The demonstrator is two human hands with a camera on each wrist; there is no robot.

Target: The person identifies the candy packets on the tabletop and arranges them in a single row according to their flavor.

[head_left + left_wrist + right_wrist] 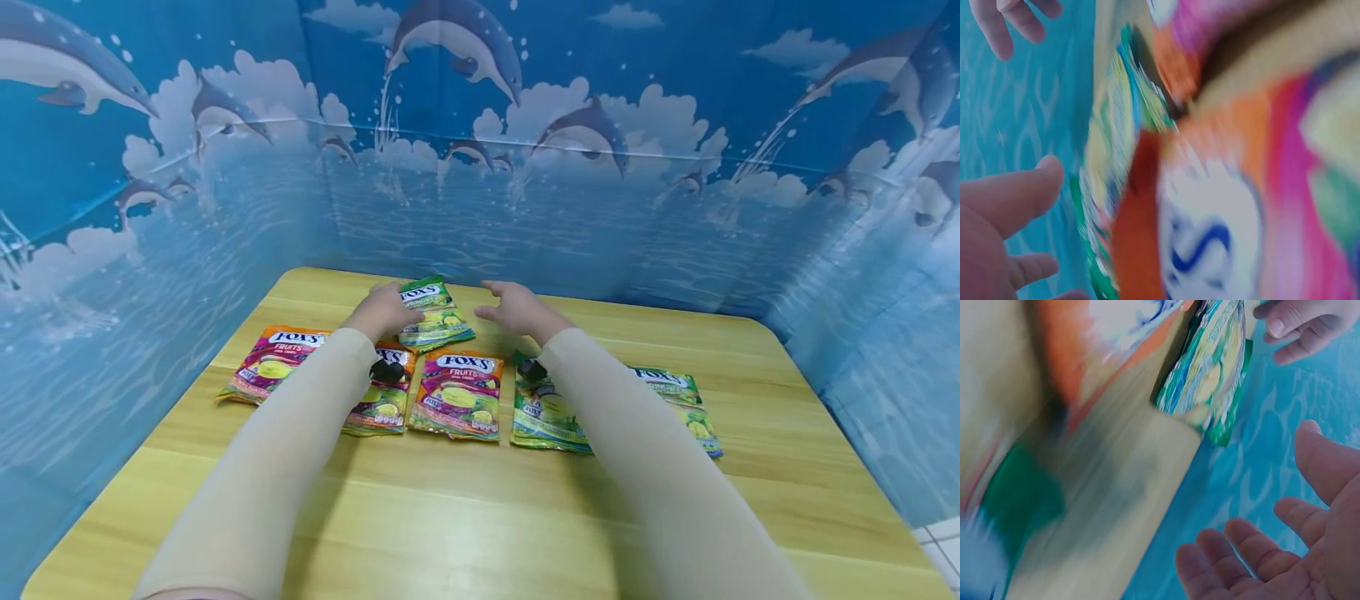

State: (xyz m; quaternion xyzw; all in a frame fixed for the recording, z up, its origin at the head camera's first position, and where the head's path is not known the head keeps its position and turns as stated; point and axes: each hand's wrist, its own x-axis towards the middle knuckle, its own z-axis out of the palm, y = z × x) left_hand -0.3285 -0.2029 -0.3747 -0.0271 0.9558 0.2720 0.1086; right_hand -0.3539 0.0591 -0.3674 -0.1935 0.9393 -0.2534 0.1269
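A green Fox's candy bag [435, 315] lies behind the others, near the table's far edge. My left hand [384, 312] is at its left side, overlapping the bag in the head view, with the thumb extended in the left wrist view. To the right of that bag is my right hand [519, 310], apart from it. In the right wrist view this hand [1272, 550] has its palm bare and fingers spread. Both hands hold nothing. In front lies a row of bags: pink-orange Fox's Fruits bags [459, 396] at left and middle, green ones [551, 412] at right, partly under my sleeves.
A pink bag [277, 362] stands at the row's left end and a green bag [686, 408] at its right end. The wooden table [450, 517] meets a blue dolphin-printed curtain [480, 208] at the back and sides. Small black devices [386, 371] sit at both wrists.
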